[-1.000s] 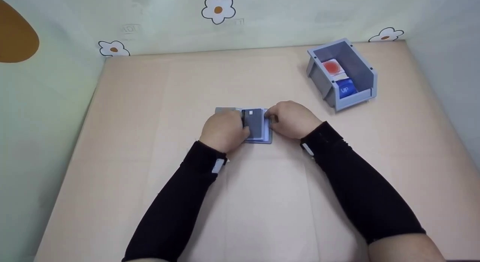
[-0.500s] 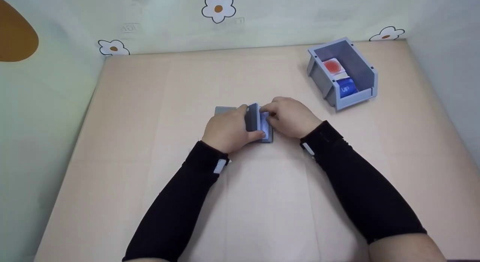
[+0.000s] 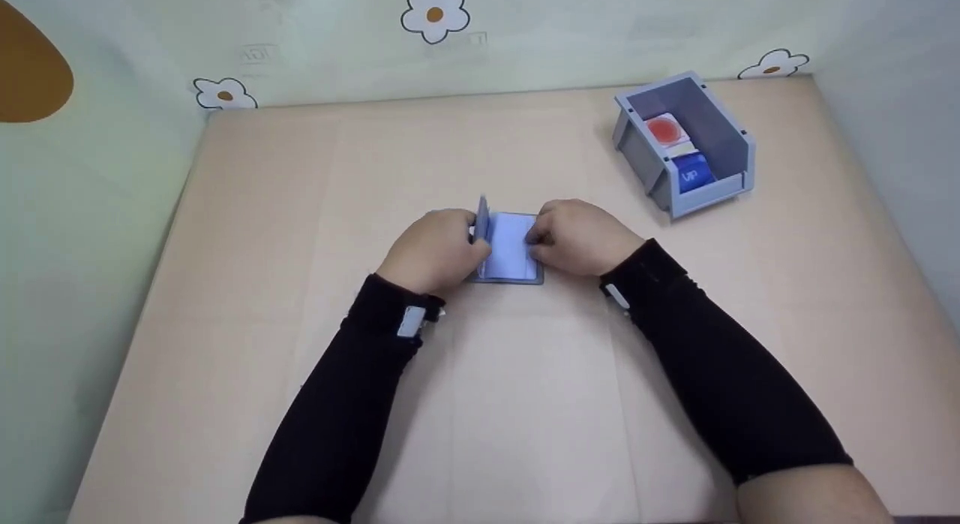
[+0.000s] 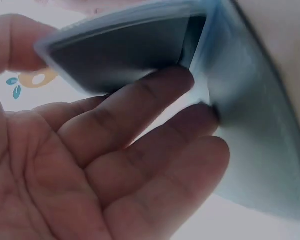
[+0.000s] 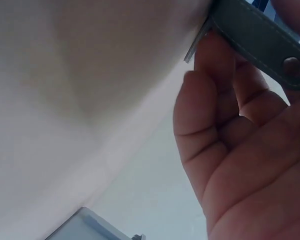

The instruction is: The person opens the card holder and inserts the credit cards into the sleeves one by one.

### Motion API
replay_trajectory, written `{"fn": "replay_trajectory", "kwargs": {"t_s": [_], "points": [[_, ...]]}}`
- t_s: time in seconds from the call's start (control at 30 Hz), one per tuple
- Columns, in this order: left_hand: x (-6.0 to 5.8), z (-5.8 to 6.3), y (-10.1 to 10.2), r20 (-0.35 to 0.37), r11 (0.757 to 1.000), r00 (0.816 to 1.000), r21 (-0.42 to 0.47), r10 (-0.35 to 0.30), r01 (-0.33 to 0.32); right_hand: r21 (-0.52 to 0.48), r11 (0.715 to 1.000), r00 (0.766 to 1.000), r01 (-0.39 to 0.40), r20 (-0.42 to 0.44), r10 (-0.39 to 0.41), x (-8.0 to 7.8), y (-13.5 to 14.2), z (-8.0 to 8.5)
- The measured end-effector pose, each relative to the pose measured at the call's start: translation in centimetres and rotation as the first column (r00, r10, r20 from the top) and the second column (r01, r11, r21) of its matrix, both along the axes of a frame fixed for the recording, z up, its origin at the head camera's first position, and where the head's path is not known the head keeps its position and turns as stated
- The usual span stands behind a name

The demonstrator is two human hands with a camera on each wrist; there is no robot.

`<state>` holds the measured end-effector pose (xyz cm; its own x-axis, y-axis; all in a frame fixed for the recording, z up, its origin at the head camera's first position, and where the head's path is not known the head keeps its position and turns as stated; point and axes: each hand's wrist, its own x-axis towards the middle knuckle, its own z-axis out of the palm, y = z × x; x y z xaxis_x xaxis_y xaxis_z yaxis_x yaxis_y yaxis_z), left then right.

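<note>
A grey card holder (image 3: 512, 281) lies spread open on the table, with pale clear sleeves (image 3: 510, 246) facing up on its right half. My left hand (image 3: 437, 248) pinches a bundle of sleeves (image 3: 481, 220) that stands nearly upright at the middle. In the left wrist view a dark card (image 4: 115, 55) shows inside that bundle, between the thumb and fingers of the left hand (image 4: 115, 150), and fingertips touch the grey cover (image 4: 260, 135). At the right edge my right hand (image 3: 574, 237) grips the holder. The right wrist view shows its stitched strap with a snap (image 5: 260, 42) by the fingers (image 5: 195, 105).
A grey plastic bin (image 3: 709, 203) stands at the back right of the table (image 3: 315, 179). Inside it lie a white pack with a red disc (image 3: 664, 131) and a blue item with white letters (image 3: 691, 173). Walls with printed flowers (image 3: 435, 15) enclose the table.
My left hand has lifted the sleeves bearing the dark card and turned them over leftward, which uncovers the pale sleeves beneath. The right hand has stayed at the holder's right edge.
</note>
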<state>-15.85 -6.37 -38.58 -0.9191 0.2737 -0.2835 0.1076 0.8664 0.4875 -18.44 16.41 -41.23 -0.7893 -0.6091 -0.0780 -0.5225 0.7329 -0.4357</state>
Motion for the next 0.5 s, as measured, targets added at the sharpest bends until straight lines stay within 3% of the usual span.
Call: {"fn": "replay_trajectory", "kwargs": {"t_s": [0.3,0.5], "points": [[-0.5,-0.2,-1.0,-0.041,0.991,0.993,-0.067,0.110,-0.112,0.066,0.998,0.999,0.006,0.046,-0.009,0.5,-0.2,0.2],[-0.5,-0.5,-1.6,-0.056,0.988,0.991,-0.081,0.124,-0.129,0.097,0.995,0.999,-0.012,0.040,0.008,0.6,-0.3,0.2]]}}
